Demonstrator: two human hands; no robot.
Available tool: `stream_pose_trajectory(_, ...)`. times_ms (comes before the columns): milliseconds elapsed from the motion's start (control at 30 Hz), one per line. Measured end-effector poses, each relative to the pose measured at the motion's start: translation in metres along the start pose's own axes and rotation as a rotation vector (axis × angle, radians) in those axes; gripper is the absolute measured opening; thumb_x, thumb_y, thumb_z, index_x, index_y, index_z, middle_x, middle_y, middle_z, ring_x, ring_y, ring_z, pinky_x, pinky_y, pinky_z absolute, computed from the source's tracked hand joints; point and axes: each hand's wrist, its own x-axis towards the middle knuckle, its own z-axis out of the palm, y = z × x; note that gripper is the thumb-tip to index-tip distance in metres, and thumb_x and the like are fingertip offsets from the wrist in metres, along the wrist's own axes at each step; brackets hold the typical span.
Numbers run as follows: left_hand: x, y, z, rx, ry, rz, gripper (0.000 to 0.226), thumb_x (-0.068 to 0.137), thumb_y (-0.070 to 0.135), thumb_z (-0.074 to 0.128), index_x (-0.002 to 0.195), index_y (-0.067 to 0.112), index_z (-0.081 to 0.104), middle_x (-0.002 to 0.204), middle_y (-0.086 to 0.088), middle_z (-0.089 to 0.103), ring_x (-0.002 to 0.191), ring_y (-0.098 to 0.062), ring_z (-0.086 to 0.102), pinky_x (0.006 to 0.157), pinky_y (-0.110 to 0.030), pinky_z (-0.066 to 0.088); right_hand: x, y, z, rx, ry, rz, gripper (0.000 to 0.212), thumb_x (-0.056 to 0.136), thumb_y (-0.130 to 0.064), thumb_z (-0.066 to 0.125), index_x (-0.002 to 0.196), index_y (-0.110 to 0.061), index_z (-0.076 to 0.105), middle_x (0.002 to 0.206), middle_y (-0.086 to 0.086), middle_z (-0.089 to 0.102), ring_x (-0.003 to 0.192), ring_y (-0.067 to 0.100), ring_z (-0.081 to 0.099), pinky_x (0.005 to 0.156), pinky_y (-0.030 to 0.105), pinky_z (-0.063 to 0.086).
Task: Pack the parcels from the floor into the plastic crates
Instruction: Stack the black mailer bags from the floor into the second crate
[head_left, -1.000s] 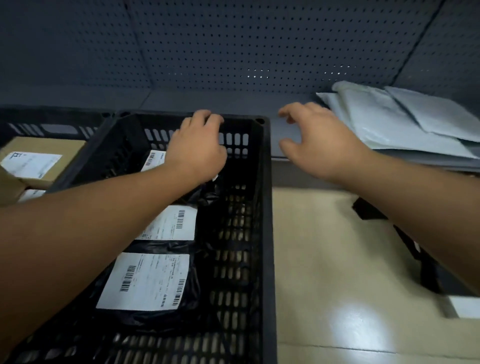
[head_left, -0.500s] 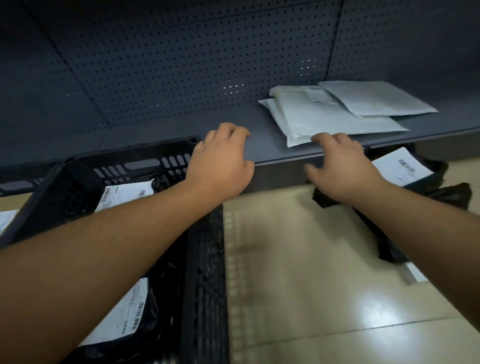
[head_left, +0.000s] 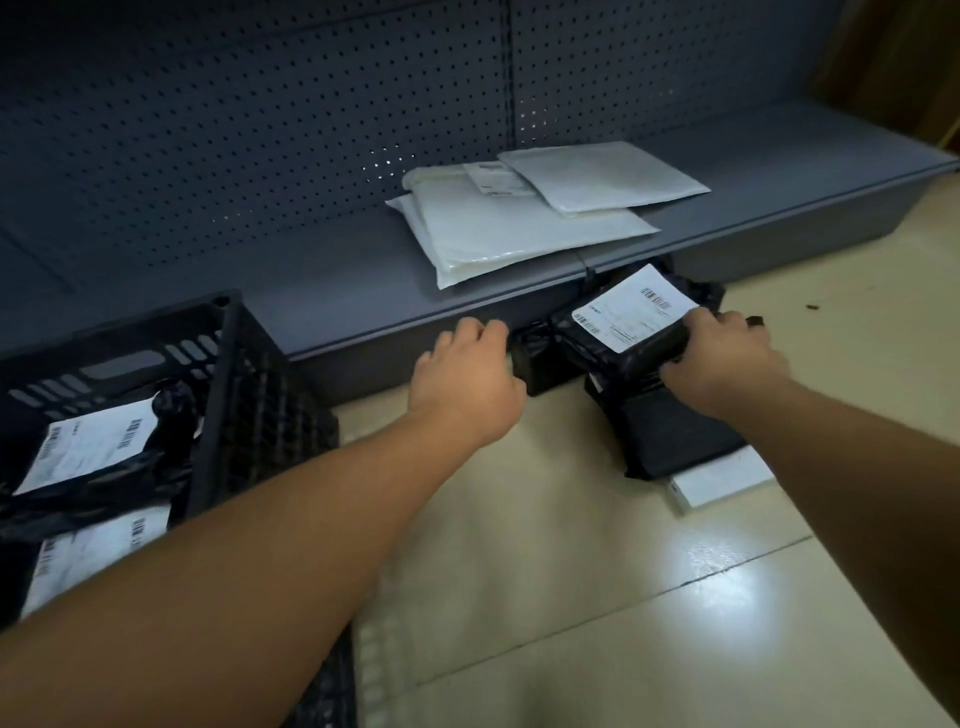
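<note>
R hand (head_left: 724, 358) is gripping the near-right edge of a black poly-bag parcel (head_left: 618, 345), fingers curled over its top edge and thumb against the side; the parcel is sitting tilted, glossy wrinkled film w/ a white rectangular barcode label (head_left: 635, 313) lying just left of those fingers. L hand (head_left: 467, 379) is reaching in w/ fingers curled downward, tips (head_left: 480, 328) right at the front lip of the shelf (head_left: 322, 291) & just left of the parcel's knotted black end; can't tell if they're touching anything, nothing is visibly held. Under & just below the R fingers more black-wrapped parcels (head_left: 670, 431) are lying stacked on the floor (head_left: 571, 597), flat boxy shapes, & a white flat box (head_left: 719, 480) is poking out beneath them. Floor is glossy cream tile w/ a bright glare patch. Well left of the L fingers a black plastic crate (head_left: 228, 374) w/ slotted lattice walls is holding packed black parcels (head_left: 93, 457) w/ white labels. Beyond both sets of fingers, on the matte grey metal shelf, pale padded mailers (head_left: 514, 228) are lying overlapped, soft rectangular pouches. Behind them a dark perforated back panel (head_left: 260, 130) is standing upright.
</note>
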Motion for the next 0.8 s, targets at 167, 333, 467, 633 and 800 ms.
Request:
stream_pose_trajectory(167,0.008,0.038,0.026,-0.063,-0.097,-0.033,0.051,0.093,0.035,0.052,0.142,0.024,0.043,0.140,-0.005,0.046,0.128,-0.030,0.046,0.102,-0.046,0.042,0.010,0.045,0.010,0.008,-0.050,0.110,0.059,0.090,-0.040,0.060,0.141,-0.020,0.039,0.141,0.016,0.043,0.128,0.042,0.041,0.100,0.050,0.040)
stream_pose_trajectory(333,0.022,0.066,0.047,-0.198,-0.212,-0.120,0.054,0.093,0.038,0.055,0.143,0.023,0.042,0.144,-0.006,0.044,0.131,-0.032,0.047,0.106,-0.046,0.044,0.024,0.073,0.021,0.049,-0.101,0.145,0.071,0.091,-0.043,0.061,0.151,-0.020,0.031,0.144,0.017,0.043,0.131,0.043,0.040,0.103,0.051,0.040)
stream_pose_trajectory(467,0.038,0.081,0.065,-0.266,-0.256,-0.191,0.055,0.093,0.044,0.056,0.141,0.020,0.044,0.142,-0.009,0.048,0.128,-0.032,0.051,0.105,-0.045,0.047,0.038,0.083,0.033,0.101,-0.085,0.131,0.070,0.093,-0.045,0.058,0.151,-0.017,0.032,0.145,0.017,0.043,0.133,0.042,0.040,0.105,0.051,0.040)
stream_pose_trajectory(633,0.057,0.101,0.079,-0.512,-0.266,-0.411,0.062,0.092,0.048,0.057,0.142,0.013,0.041,0.131,-0.011,0.060,0.114,-0.034,0.061,0.098,-0.040,0.052,0.063,0.077,0.040,0.211,0.061,0.037,0.058,0.097,-0.042,0.049,0.147,-0.014,0.038,0.147,0.016,0.044,0.133,0.040,0.041,0.106,0.050,0.040)
stream_pose_trajectory(800,0.075,0.114,0.090,-0.860,-0.265,-0.648,0.069,0.073,0.054,0.056,0.128,0.013,0.060,0.118,-0.012,0.070,0.104,-0.034,0.068,0.079,-0.030,0.050,0.091,0.063,0.046,0.361,0.131,-0.012,0.066,0.099,-0.046,0.043,0.155,-0.014,0.031,0.157,0.012,0.038,0.142,0.035,0.033,0.114,0.049,0.031)
